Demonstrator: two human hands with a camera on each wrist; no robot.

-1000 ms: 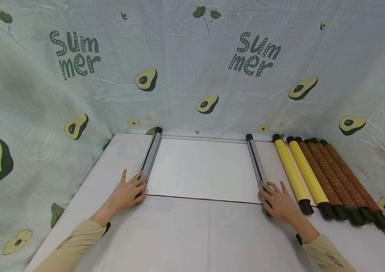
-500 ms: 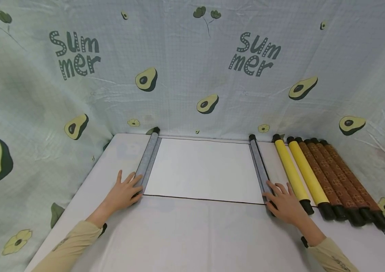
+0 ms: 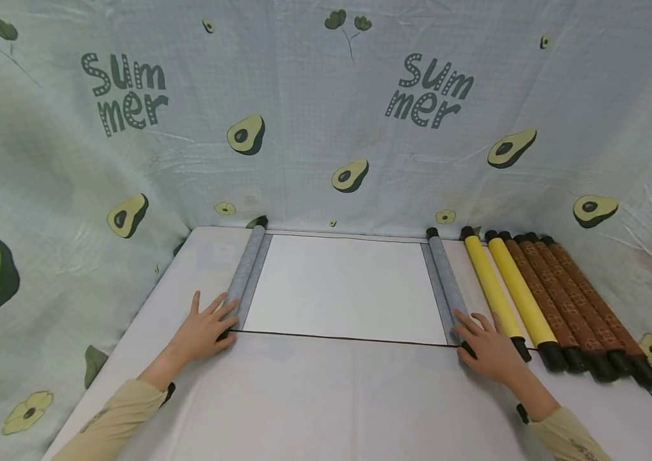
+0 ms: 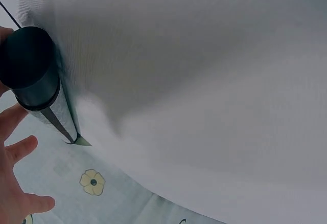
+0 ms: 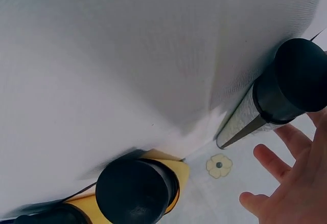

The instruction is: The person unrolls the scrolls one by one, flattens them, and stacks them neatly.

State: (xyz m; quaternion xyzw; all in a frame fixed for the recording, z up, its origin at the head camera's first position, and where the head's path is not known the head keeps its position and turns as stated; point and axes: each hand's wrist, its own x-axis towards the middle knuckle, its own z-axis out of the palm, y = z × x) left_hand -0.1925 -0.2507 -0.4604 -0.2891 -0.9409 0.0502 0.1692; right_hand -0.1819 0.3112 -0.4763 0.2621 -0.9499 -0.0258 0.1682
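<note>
Left hand (image 3: 202,328): I log thumb and forefinger holding the near black end of the left gray roller (image 3: 245,266), remaining fingers fanned outward. Right hand (image 3: 490,351): matching hold on the near black end of the right gray roller (image 3: 447,269), other fingers spread toward the nearest yellow scroll. Contact is partly cut off at the edge of both wrist views. White sheet (image 3: 349,288) lies flat between the rollers, gray border beside each; a thin dark line runs along its near edge. All rests on the white table (image 3: 303,403). Farther right I count two yellow scrolls (image 3: 494,291), then four brown patterned scrolls (image 3: 576,294), black-ended. Far side: avocado-printed cloth (image 3: 303,77).
</note>
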